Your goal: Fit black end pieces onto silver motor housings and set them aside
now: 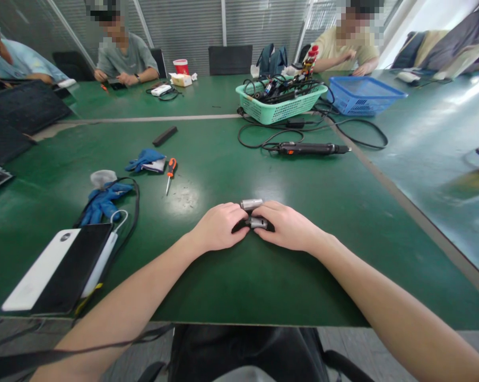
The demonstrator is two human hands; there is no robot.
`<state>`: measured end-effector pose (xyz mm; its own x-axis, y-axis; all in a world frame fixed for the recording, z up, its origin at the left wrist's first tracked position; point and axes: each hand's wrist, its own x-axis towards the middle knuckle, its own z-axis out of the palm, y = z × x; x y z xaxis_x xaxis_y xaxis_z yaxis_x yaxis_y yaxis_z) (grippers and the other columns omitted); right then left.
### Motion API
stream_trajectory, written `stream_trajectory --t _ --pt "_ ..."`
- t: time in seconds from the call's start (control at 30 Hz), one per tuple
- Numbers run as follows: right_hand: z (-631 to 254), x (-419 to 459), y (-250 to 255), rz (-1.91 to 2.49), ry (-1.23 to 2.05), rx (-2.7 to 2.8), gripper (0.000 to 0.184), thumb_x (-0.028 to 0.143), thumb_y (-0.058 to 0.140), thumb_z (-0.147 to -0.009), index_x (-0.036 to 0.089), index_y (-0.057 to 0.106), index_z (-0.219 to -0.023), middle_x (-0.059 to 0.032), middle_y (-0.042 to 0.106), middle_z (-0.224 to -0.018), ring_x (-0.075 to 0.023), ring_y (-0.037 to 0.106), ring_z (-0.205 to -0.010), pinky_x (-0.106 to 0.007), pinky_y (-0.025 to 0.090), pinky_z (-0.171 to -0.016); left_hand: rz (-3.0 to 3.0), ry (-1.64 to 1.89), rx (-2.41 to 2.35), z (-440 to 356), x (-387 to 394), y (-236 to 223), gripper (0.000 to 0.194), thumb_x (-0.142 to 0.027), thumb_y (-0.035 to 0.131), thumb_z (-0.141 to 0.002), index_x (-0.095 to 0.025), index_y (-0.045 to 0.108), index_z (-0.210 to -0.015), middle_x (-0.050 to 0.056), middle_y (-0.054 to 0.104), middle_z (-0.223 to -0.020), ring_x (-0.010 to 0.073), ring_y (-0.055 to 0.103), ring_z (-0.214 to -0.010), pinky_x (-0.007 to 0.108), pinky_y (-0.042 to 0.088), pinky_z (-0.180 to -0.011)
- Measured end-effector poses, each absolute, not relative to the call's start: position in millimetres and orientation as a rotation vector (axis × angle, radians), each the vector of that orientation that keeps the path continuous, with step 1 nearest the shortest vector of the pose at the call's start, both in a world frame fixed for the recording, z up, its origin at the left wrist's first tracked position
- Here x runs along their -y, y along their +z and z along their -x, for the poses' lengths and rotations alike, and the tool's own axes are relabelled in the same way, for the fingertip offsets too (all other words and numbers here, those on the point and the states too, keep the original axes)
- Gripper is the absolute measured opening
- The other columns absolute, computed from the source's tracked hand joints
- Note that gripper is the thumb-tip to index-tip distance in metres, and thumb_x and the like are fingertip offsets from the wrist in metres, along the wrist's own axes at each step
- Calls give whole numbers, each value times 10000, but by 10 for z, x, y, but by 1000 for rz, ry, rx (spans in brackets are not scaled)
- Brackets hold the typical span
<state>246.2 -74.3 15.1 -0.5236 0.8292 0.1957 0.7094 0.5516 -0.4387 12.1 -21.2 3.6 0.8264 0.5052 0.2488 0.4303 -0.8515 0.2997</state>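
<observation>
My left hand (pixel 223 225) and my right hand (pixel 289 225) meet low over the table in front of me. Between them is a small black-and-silver part (pixel 259 223) with a metal cylinder section and dark curved ends. Fingers of the left are closed on its black left end; those of the right grip the other end. Just beyond the fingertips lies a short silver metal cylinder (pixel 252 203), close to both hands. Whether the fingers touch this cylinder I cannot tell. The fingers hide much of the held part.
An orange-handled screwdriver (pixel 171 168), blue gloves (pixel 102 204) and a phone-like white-and-black slab (pixel 58 270) are at left. Farther off are a corded black electric screwdriver (pixel 311 149), a green basket (pixel 281 109) of cables and a blue basket (pixel 362 95). Several people sit around the table.
</observation>
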Motion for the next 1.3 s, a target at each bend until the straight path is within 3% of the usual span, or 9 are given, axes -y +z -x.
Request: stream_trajectory --t 0.23,0.63,1.3 --pt "-2487 751 177 1279 469 2426 199 232 641 -866 207 625 -1063 -90 691 -1083 -270 636 -1035 -394 509 -903 -2805 509 -773 -87 197 -11 205 -320 618 -918 -176 632 -1064 77 629 -1001 241 591 -974 380 514 -844" --pt "-2491 750 152 1286 441 2436 206 236 642 -856 213 606 -1058 -82 671 -1065 -259 624 -1013 -375 497 -882 -2792 503 -755 -79 211 -10 215 -338 622 -919 -178 644 -1060 81 631 -992 239 595 -965 375 512 -842" --pt "-2392 765 90 1225 388 2328 172 274 643 -910 221 650 -1073 -95 700 -1121 -267 636 -1048 -413 523 -910 -2686 551 -696 -129 236 -8 113 -281 616 -923 -188 639 -982 62 652 -995 220 598 -959 363 518 -839"
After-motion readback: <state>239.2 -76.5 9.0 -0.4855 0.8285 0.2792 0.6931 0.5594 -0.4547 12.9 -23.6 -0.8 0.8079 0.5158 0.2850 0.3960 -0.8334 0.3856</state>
